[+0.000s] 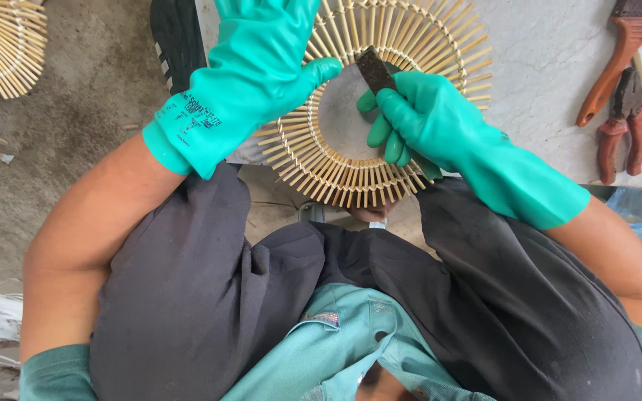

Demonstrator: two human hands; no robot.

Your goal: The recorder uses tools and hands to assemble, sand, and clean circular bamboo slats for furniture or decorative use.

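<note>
Hands in teal rubber gloves worked a round ring of pale bamboo slats (351,160): left hand (261,67) gripped its ten-o'clock rim, right hand (417,111) closed around a dark flat abrasive block (374,68) at one o'clock.

Both hands — left hand (261,59), right hand (417,111) — in smooth, matt teal rubber gloves. Ring (380,174) of pale, dry bamboo slats. Dark, gritty abrasive block (375,68). Worktop (551,67) — pale marbled stone. Pliers (626,130) with worn reddish plastic grips. Floor (91,96) of rough concrete.

Teal gloves (261,67), pale tan slatted ring (336,171), reddish-brown pliers (626,126)
</note>
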